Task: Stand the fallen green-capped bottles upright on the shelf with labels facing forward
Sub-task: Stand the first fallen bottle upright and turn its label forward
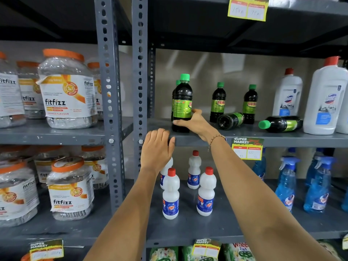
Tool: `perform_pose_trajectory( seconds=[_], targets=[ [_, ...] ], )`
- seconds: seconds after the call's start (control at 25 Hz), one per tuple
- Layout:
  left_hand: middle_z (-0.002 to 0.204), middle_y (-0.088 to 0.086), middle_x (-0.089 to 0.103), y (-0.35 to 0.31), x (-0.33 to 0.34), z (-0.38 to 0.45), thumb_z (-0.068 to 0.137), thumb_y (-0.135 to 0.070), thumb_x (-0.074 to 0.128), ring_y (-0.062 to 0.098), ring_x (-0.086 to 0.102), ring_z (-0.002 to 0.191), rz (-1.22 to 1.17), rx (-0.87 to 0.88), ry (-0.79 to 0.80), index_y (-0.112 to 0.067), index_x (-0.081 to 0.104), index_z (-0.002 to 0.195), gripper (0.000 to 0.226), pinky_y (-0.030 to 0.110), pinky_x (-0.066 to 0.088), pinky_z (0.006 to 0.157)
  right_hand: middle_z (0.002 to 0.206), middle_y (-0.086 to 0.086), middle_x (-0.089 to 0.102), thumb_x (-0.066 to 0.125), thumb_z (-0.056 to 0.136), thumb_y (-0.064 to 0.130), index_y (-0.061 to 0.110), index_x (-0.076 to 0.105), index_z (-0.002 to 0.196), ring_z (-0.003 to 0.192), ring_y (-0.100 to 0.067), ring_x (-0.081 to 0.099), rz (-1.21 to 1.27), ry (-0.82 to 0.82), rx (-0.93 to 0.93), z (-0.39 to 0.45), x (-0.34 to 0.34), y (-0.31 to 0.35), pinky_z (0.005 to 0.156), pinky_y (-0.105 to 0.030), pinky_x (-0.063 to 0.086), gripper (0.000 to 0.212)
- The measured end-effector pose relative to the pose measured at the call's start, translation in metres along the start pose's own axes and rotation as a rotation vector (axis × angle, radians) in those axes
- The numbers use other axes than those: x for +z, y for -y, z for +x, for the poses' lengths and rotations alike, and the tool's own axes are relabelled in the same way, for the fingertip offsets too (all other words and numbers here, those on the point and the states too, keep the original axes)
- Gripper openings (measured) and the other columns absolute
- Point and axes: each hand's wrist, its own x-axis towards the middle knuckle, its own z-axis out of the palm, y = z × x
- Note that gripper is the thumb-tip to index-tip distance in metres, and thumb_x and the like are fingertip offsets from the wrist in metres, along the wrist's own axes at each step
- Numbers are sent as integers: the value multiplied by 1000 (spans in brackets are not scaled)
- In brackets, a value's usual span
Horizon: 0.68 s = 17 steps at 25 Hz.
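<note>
My right hand (195, 122) grips the lower body of an upright dark green-capped bottle (182, 98) at the left front of the grey shelf (282, 138); its label is turned partly to the left. Another green cap (177, 82) shows just behind it. Two more green-capped bottles stand upright further back, one (218, 101) in the middle and one (250, 102) to its right. A fallen bottle (230, 120) lies with its base toward me. A second fallen bottle (280, 123) lies with its cap pointing left. My left hand (157, 147) rests on the shelf's front edge, holding nothing.
Large white red-capped bottles (324, 98) stand at the right end of the shelf. Grey perforated uprights (140, 72) bound the bay on the left. Small white bottles (171, 194) and blue spray bottles (287, 183) fill the shelf below. Orange-lidded jars (66, 89) fill the left bay.
</note>
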Motion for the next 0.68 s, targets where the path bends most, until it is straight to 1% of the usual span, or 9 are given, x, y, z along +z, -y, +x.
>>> perform_pose_trajectory(
  seconds=[0.08,0.12,0.2,0.24,0.28,0.4,0.44,0.56,0.68],
  targets=[
    [91,8,64,-1,1,0,97,-35,35,26,59,81,-3,3,-4,-8,61,93,37,38,47,79,127,-1,45,79,75,19,6,16,140,111,-13,46,24,-26,16,0,-2,-2,90,-25,38,92],
    [91,8,64,-1,1,0,97,-35,36,26,59,81,-3,2,-6,-8,61,93,37,38,47,79,126,-1,45,81,74,21,5,18,139,111,-14,46,0,-48,4,0,-1,-3,91,-25,39,92],
    [91,8,64,0,2,0,97,-34,36,26,59,81,-7,-1,1,-8,61,93,37,38,46,79,127,-3,46,85,67,30,7,21,134,114,-14,47,-59,-100,-37,1,3,-4,96,-27,41,95],
    [91,8,64,1,1,1,97,-35,36,26,59,81,-7,-2,9,-8,61,94,37,38,46,80,129,-4,45,86,65,34,9,21,133,118,-16,48,-68,-99,-36,1,4,-5,99,-29,41,98],
    [91,8,64,1,1,0,97,-35,36,26,59,82,-7,-4,16,-8,61,94,37,38,46,80,129,-5,45,86,65,33,10,19,134,120,-17,48,-52,-74,-28,2,3,-4,100,-30,42,99],
    [92,7,65,0,0,0,97,-35,36,25,60,82,-5,-6,13,-8,62,95,38,37,47,80,120,-4,51,81,71,17,7,20,134,116,-18,52,-17,-38,7,2,2,-2,91,-27,43,88],
    [91,7,65,0,1,0,97,-35,36,25,60,82,-4,-4,10,-8,62,95,37,37,47,80,120,-5,52,83,69,20,7,23,130,115,-19,53,-44,-66,0,3,2,-4,92,-29,44,88],
    [92,8,65,1,1,0,97,-34,38,25,60,83,-13,0,9,-8,61,95,35,37,46,80,127,-8,49,90,54,40,11,30,123,119,-22,50,-159,-149,-29,1,6,-6,102,-40,45,95],
    [92,8,65,0,1,0,97,-34,37,26,60,83,-16,1,14,-7,61,95,36,37,46,81,128,-9,50,90,53,43,8,33,123,120,-23,50,-177,-139,-14,1,6,-5,103,-42,45,96]
  ],
)
